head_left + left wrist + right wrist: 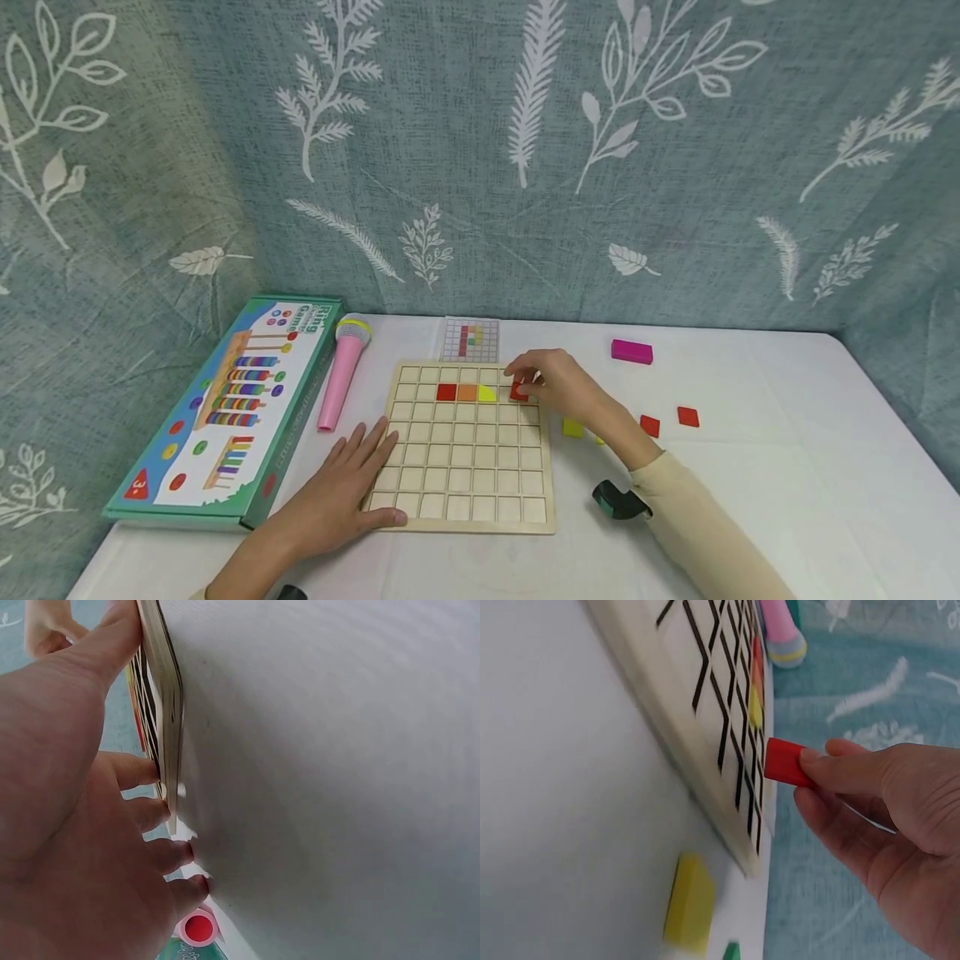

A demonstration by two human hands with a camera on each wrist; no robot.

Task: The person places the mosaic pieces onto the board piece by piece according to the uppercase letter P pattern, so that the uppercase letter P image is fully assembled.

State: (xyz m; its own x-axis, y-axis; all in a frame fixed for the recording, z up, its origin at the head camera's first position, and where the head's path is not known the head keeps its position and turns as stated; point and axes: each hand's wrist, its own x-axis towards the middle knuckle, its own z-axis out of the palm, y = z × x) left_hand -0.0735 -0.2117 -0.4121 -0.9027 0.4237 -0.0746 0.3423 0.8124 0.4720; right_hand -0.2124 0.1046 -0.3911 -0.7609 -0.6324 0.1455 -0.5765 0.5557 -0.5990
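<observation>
A pale wooden grid board (459, 479) lies on the white table. In one of its upper rows sit a red square tile (446, 392), an orange tile (467, 392) and a yellow tile with a rounded edge (487, 393), side by side. My right hand (558, 385) pinches another red tile (786, 761) between thumb and fingers, over the board's upper right part. My left hand (337, 492) lies spread at the board's left edge, thumb at the lower left corner, fingers along the side.
Behind the board lies a pattern card (471, 340). A pink microphone (341, 375) and a game box (225, 408) are at left. Loose red tiles (687, 417), a yellow tile (572, 427) and a magenta block (632, 351) are at right.
</observation>
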